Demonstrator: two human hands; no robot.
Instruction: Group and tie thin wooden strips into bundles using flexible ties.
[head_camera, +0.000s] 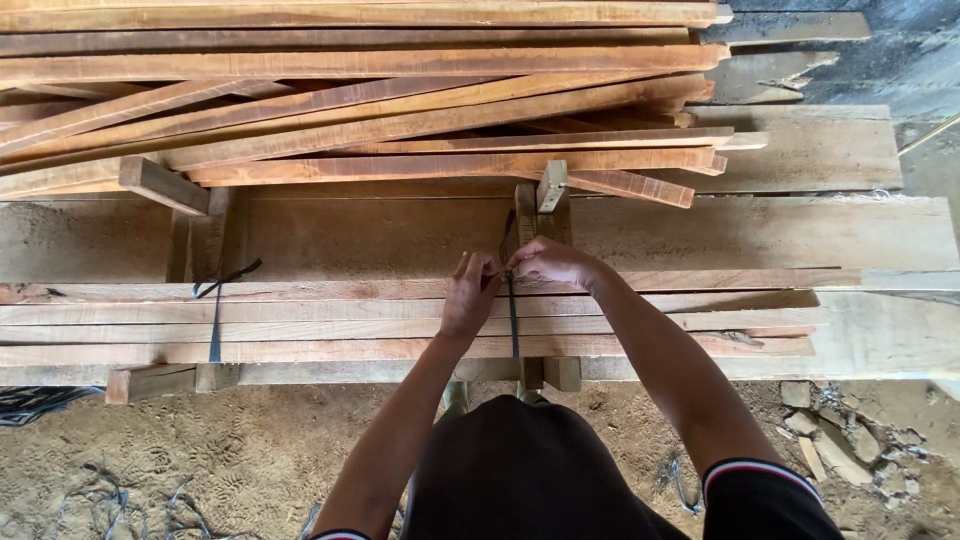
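I see both hands, left hand (470, 295) and right hand (548, 263), pinching the dark strap (513, 320), which runs crosswise over the plank bundle (300, 320).

The loose plank heap (360, 90) runs off the left and top edges. The dark strap (513, 320) vanishes under the left hand (470, 295) and right hand (550, 262) — its knot hidden. Both elbows leave the bottom edge.
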